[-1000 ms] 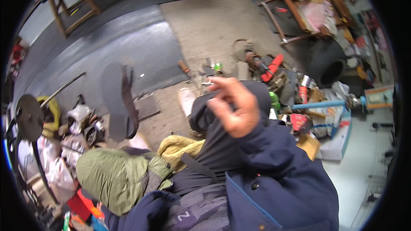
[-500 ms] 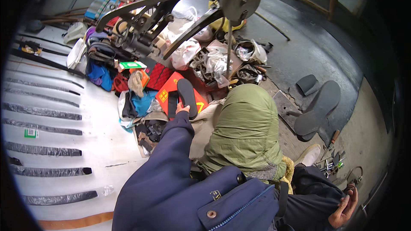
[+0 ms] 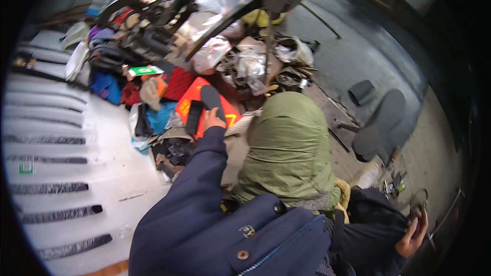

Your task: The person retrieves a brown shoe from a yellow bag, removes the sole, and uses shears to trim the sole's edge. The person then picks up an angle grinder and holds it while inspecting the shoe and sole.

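Note:
My left hand [image 3: 214,119] is stretched forward and closed on the lower end of a black shoe sole [image 3: 210,97]. The sole lies over a red box [image 3: 192,91] with yellow marks, beside a second flat black piece [image 3: 194,117]. Part of the sole is hidden under my fingers. Down at the right, my right hand [image 3: 412,236] rests by my dark trouser leg, thumb apart from lightly curved fingers, with nothing visible in it. Just beyond its fingertips is a small loop-shaped thing [image 3: 420,197], too blurred to name.
A metal hand-cranked machine [image 3: 220,0] stands ahead over bags and metal bits. A green padded cover [image 3: 286,143] bulges before me. Large dark soles [image 3: 381,125] lie at right, near small tools [image 3: 394,185]. Wrapped black strips [image 3: 48,188] line the white sheet at left.
My left hand has moved forward over the lower end of the sole, covering more of it. The whole view has shifted slightly. My right hand stays by my leg.

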Available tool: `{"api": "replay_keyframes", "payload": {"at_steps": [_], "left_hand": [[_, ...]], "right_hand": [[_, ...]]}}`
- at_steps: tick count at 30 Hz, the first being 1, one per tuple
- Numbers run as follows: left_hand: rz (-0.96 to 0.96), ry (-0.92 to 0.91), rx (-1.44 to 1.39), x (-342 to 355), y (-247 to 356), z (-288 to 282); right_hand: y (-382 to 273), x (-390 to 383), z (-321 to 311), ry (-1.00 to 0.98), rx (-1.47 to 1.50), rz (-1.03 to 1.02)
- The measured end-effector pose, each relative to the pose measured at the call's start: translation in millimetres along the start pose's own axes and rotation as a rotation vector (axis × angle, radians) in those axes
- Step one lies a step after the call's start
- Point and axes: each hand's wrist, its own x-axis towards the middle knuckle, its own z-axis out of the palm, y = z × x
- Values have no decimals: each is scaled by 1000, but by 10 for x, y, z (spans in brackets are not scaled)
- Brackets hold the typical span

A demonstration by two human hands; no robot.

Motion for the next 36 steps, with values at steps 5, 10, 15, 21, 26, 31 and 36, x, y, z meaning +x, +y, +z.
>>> {"api": "replay_keyframes", "payload": {"at_steps": [5, 10, 15, 21, 26, 31, 36], "left_hand": [[272, 83, 22, 294, -576, 341], [90, -200, 320, 756, -971, 362], [74, -192, 300, 928, -747, 239], [203, -93, 137, 1146, -246, -118], [591, -60, -375, 1279, 841, -761], [706, -464, -846, 558, 2332, -1509], [854, -467, -373, -62, 3082, -1858]], "right_hand": [[-171, -71, 158, 236, -72, 76], [-346, -50, 138, 266, -136, -27], [-484, -62, 75, 282, -27, 14], [-282, -58, -245, 431, 364, 74], [737, 23, -798, 643, 339, 150], [2537, 52, -1073, 604, -128, 602], [3865, 23, -1106, 482, -617, 703]]}}
